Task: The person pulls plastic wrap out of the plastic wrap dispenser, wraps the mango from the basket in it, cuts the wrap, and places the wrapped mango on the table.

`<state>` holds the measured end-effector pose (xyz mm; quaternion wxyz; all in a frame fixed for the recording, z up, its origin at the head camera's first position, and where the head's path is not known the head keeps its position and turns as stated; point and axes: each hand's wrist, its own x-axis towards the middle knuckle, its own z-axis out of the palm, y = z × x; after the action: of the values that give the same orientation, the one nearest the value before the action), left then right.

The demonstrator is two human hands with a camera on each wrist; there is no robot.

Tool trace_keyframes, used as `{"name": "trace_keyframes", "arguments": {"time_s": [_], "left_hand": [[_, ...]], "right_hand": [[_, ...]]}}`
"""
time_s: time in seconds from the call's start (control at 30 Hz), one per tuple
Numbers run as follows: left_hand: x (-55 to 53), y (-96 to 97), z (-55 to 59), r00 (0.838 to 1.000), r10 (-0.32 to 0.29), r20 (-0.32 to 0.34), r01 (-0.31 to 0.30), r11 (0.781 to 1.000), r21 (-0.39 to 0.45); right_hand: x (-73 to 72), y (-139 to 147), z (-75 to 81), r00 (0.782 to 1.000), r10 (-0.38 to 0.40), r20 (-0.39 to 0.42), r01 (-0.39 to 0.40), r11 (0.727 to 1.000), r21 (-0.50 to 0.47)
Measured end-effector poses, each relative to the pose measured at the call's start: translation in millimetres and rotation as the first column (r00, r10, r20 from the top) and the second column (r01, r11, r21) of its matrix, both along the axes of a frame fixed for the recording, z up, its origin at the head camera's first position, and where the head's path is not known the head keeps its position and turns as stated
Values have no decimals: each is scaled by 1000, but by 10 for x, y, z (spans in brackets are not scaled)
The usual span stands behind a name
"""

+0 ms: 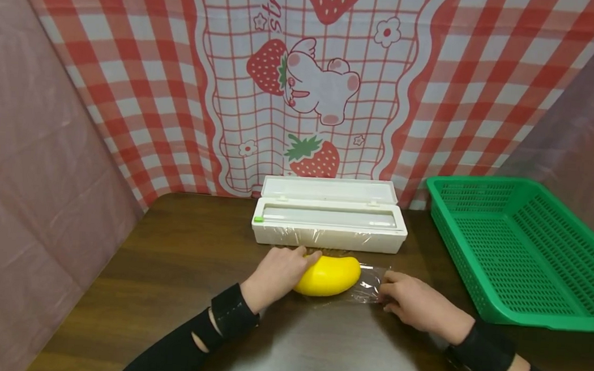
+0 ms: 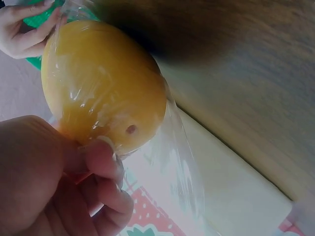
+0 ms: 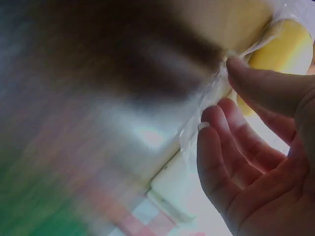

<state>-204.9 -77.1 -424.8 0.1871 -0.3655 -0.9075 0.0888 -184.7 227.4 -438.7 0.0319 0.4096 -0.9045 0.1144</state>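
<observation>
A smooth yellow mango (image 1: 329, 275) lies on its side in clear plastic wrap (image 1: 368, 283) in front of the wrap box. At its left end, my left hand (image 1: 281, 269) pinches the film with curled fingers; the left wrist view shows the thumb (image 2: 102, 153) against the wrapped mango (image 2: 103, 83), near a small dark spot. The film stretches past the mango's right end, where my right hand (image 1: 412, 300) pinches its edge. In the right wrist view a thin crumpled film (image 3: 204, 93) runs by the right thumb and fingers.
Behind the mango stands a white wrap dispenser box (image 1: 324, 238), its lid raised and a green slider (image 1: 258, 219) at its left. A green plastic basket (image 1: 456, 257) stands at the right on the brown wooden table (image 1: 170, 257). A red-checked strawberry cloth (image 1: 145, 85) hangs behind.
</observation>
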Motion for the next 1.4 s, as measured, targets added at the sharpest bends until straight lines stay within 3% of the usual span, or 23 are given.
{"name": "trace_keyframes", "arguments": {"time_s": [0.17, 0.27, 0.47, 0.67, 0.97, 1.17, 1.27, 1.4], "left_hand": [[16, 2, -4, 1000, 12, 20, -12, 1000, -7], [21, -2, -6, 1000, 16, 25, -15, 1000, -8], [25, -7, -16, 1000, 15, 18, -15, 1000, -10], [26, -14, -15, 1000, 16, 14, -16, 1000, -6], [16, -7, -12, 1000, 8, 20, -8, 1000, 3], [6, -1, -8, 999, 8, 31, -8, 1000, 7], [10, 9, -8, 999, 6, 33, -6, 1000, 8], [16, 20, -7, 999, 7, 34, -7, 1000, 6]], "right_hand": [[47, 96, 9, 994, -57, 93, 52, 997, 57], [48, 133, -5, 989, -35, 144, 31, 999, 28], [55, 126, -53, 997, 27, 71, -24, 999, -39], [67, 120, -55, 998, 11, 57, -11, 1000, 0], [35, 141, -60, 994, -15, 112, 20, 999, -47], [-14, 104, -116, 999, -4, 36, 5, 999, -31], [-6, 109, -112, 998, -2, 56, 2, 1000, 0], [15, 123, -93, 989, -32, 143, 33, 999, -5]]}}
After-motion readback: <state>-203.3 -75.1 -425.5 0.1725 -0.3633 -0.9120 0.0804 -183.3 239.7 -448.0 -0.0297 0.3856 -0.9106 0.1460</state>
